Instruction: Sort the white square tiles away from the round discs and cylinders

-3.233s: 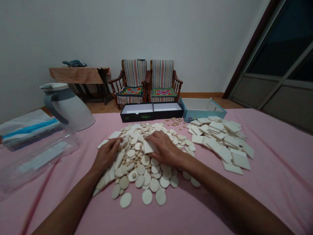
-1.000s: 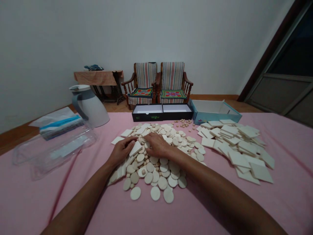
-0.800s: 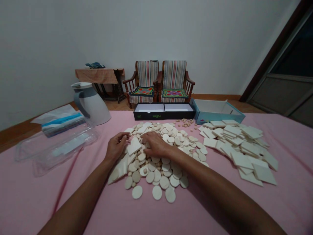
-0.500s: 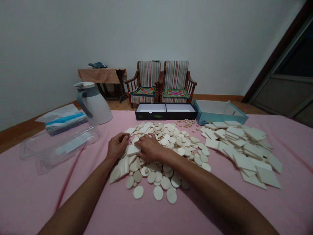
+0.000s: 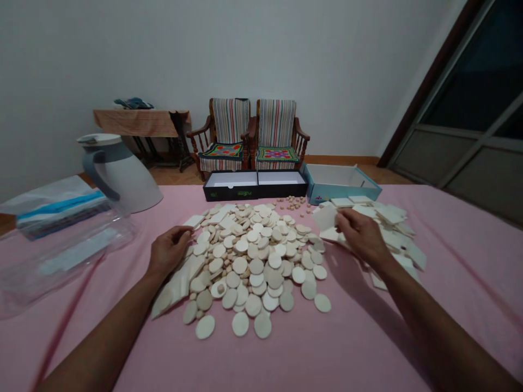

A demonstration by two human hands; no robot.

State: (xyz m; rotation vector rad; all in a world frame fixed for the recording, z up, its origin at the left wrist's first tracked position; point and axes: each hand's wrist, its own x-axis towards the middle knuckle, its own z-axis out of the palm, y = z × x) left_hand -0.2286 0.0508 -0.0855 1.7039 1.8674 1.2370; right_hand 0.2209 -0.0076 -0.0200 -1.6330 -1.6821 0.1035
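A heap of pale round discs point(image 5: 253, 261) lies mixed with a few square tiles on the pink cloth point(image 5: 286, 354). My left hand point(image 5: 166, 251) rests at the heap's left edge, fingers curled, near a square tile point(image 5: 193, 220). My right hand point(image 5: 362, 233) is over the pile of square tiles point(image 5: 392, 231) on the right and pinches one square tile point(image 5: 326, 218), held tilted above that pile's left edge.
A black open box point(image 5: 255, 186) and a light blue open box point(image 5: 341, 182) stand behind the piles, with small wooden beads point(image 5: 292, 202) before them. A white jug point(image 5: 118, 174) and clear plastic packets point(image 5: 61, 239) lie left. Two striped chairs point(image 5: 249, 136) stand beyond.
My right hand has lifted a square tile out of the disc heap and carried it right, over the pile of squares. My left hand stays at the heap's left edge.
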